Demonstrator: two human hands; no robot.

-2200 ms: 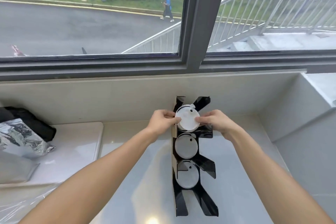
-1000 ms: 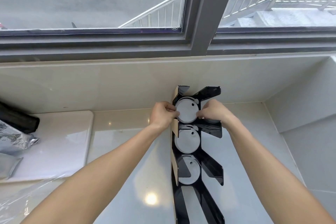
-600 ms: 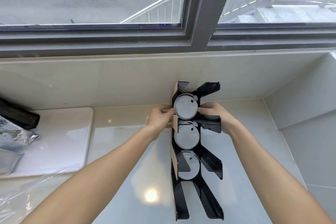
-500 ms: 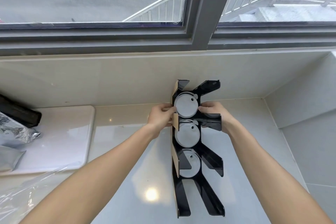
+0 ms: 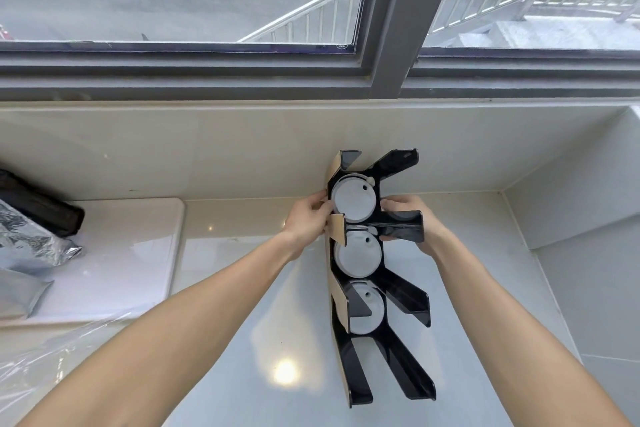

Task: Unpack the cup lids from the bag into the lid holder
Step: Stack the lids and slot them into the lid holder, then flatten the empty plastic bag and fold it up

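Three stacks of white cup lids sit in the black lid holder [image 5: 375,291] in the head view, which is the only view: top stack [image 5: 353,202], middle stack [image 5: 358,255], bottom stack [image 5: 366,310]. Both hands work the top slot. The left hand [image 5: 308,220] has its fingertips curled against the left rim of the top stack; the right hand [image 5: 414,224] reaches in from the right, its fingers partly hidden by a black divider, so how firmly it pinches I cannot tell. To seat this stack well, I judge both sides should be pressed evenly, rims level, until it settles behind the dividers. The clear plastic bag [image 5: 45,360] lies crumpled well apart at lower left; whether any lids are in it cannot be seen.
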